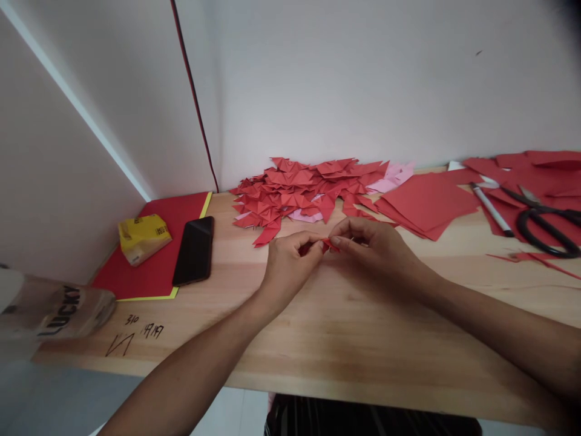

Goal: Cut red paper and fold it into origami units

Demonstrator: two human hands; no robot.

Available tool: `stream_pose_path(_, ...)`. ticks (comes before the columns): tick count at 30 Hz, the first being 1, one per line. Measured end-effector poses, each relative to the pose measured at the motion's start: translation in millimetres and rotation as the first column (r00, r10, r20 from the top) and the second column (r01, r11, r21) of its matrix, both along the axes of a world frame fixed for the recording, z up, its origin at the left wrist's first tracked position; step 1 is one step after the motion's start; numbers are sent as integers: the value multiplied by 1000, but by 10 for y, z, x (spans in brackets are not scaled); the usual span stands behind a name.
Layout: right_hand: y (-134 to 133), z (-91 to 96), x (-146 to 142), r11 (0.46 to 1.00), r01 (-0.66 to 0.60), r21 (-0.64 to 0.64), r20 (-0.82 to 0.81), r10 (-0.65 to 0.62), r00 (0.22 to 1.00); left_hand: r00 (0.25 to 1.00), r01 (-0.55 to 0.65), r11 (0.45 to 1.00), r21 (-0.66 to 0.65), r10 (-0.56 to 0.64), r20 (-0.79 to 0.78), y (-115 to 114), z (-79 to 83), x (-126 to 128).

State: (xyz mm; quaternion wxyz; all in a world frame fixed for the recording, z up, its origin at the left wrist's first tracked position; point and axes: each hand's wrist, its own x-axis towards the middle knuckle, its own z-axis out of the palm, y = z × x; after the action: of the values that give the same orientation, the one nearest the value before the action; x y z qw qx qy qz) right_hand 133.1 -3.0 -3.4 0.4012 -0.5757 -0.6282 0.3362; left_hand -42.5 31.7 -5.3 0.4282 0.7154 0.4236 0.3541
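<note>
Over the middle of the wooden table, my left hand [293, 257] and my right hand [370, 245] meet fingertip to fingertip. Both pinch one small piece of folded red paper [330, 244], mostly covered by the fingers, so its shape cannot be made out. Just beyond them lies a heap of folded red paper pieces [290, 188], with some pink ones among them. Flat red paper sheets [431, 203] are stacked behind my right hand.
Black-handled scissors [547, 227], a white marker [492, 209] and red paper strips [535, 257] lie at right. At left are a phone [194, 251], a yellow packet [144, 237] on red sheets [120, 275], and a clear LUCKY bottle [63, 306]. A wall [363, 79] stands behind the table.
</note>
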Motion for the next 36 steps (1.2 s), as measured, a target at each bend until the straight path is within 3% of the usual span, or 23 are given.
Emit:
stream_pose_path(7, -6, -39, 1, 1000, -4, 30, 65, 2, 998, 999, 34, 999, -26, -34, -14, 40, -44, -8)
stream_pose_path(20, -4, -42, -37, 999, -30, 38, 118, 25, 993, 997, 24, 998, 63, -19, -69, 7, -67, -6)
stream_pose_path(29, -1, -24, -1, 997, -69, -29, -18, 68, 998, 1000, -20, 999, -48, 21, 5, 40, -9, 9)
stream_pose_path(36, -23, -26, -32, 999, -47, -8, 4, 48, 999, 999, 10, 1000, 9, -10, -35, 17, -37, 10)
